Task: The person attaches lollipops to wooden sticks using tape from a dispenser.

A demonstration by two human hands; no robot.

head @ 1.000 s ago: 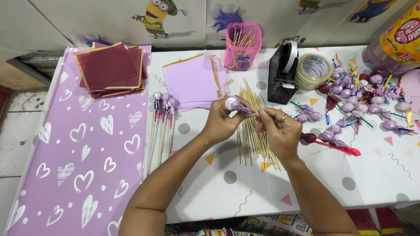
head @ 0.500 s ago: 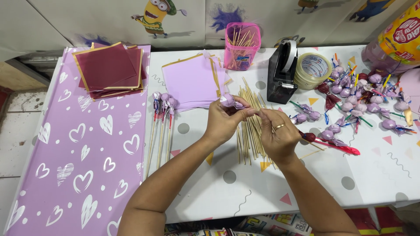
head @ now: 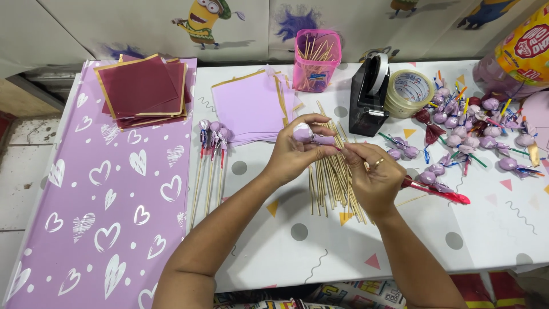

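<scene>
Head view: my left hand (head: 297,151) pinches the lilac-wrapped sweet (head: 304,134) above mid-surface; my right hand (head: 374,177) grips its stick (head: 337,144). Wrapping step, I judge; tape next.

Black tape dispenser (head: 369,94), pink cup (head: 316,60)

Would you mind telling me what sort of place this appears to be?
Probably a home craft table for making wrapped-lollipop bouquets: wooden skewers, stacked lilac paper squares, a tape dispenser, and cartoon wall stickers behind.
</scene>
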